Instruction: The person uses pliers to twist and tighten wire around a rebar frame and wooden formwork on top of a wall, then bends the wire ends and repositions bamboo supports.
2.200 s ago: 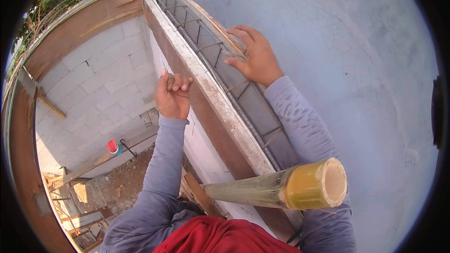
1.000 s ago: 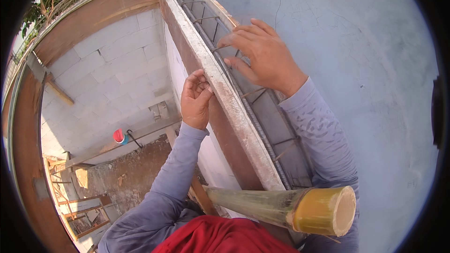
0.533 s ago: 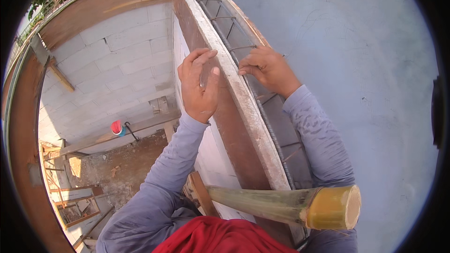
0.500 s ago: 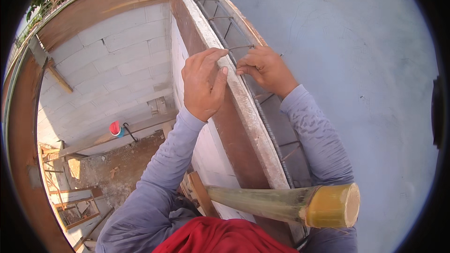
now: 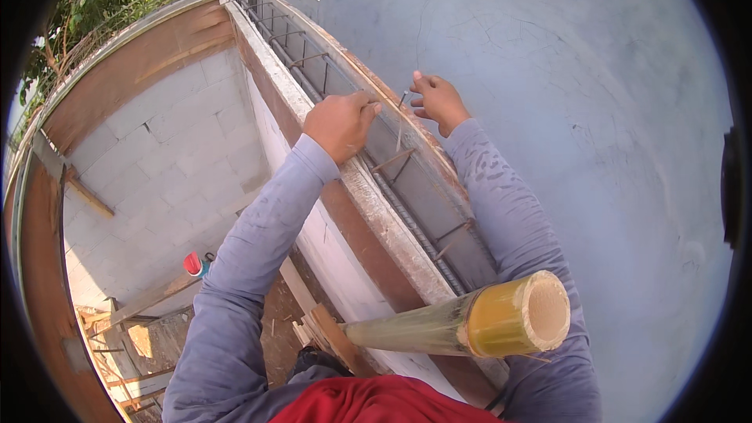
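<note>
A steel rod cage [image 5: 417, 231] lies lengthwise between an inner board [image 5: 381, 215], pale and rough along its top, and a brown-edged outer board [image 5: 362, 74]. A slim metal piece [image 5: 404, 99], possibly a nail, tilts near the outer board's edge.

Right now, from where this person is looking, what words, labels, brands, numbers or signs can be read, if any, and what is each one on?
None can be read.
Bluish-grey surface: thin lines and scratches, no legible letters or numbers.
Bamboo pole: no writing visible.
Red-and-blue container: too small to tell whether it carries print.
</note>
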### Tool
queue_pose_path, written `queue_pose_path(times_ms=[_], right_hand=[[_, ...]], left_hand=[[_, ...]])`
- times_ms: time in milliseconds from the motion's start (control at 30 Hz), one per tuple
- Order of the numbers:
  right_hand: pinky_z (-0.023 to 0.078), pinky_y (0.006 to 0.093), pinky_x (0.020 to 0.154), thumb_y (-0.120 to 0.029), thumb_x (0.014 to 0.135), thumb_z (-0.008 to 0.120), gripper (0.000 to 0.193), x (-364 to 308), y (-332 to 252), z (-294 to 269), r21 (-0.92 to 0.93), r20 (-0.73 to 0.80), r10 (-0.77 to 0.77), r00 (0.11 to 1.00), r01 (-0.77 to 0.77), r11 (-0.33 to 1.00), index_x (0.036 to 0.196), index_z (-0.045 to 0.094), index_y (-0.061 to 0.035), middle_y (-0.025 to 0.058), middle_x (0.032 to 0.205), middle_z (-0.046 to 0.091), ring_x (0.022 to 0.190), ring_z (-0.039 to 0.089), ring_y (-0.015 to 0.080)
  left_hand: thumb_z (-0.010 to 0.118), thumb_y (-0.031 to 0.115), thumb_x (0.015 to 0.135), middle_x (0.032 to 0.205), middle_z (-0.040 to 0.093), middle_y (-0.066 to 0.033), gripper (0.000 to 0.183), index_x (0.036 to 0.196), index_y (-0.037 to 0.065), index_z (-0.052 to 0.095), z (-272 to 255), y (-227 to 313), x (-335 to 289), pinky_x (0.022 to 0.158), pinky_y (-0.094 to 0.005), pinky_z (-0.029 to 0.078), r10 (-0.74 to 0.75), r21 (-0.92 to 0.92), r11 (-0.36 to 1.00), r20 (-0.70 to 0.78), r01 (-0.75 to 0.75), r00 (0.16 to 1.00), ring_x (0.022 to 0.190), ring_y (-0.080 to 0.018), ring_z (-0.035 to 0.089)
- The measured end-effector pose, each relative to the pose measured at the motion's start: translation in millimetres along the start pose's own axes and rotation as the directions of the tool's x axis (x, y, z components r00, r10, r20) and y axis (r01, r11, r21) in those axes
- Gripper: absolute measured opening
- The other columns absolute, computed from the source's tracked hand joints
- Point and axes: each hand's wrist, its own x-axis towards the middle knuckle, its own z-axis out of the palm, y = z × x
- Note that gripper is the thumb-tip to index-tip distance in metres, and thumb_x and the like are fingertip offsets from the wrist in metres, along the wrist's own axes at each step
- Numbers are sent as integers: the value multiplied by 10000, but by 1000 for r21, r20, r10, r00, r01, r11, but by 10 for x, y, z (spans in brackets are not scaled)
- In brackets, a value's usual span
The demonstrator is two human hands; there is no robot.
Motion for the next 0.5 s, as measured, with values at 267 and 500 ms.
queue_pose_path(times_ms=[267,500], right_hand=[[548,316,692,-226,1120,412,244,97,217,46,446,261,25,965,-144,884,1114,583,-52,19,757,538,688,610,159],[522,450,868,-226,1053,467,280,204,422,107,-193,81,-140,987,153,969,1072,668,-33,140,992,721,923,680,300]], left_hand=[[623,319,975,1049,752,-193,292,1107,98,761,198,42,429,915,-479,551,-248,269,942,154,201,957,991,-404,706],[717,354,932,722,668,-188,341,972,20,774,241,-59,366,678,-435,500,18,-103,995,176,0,984,672,-336,644]])
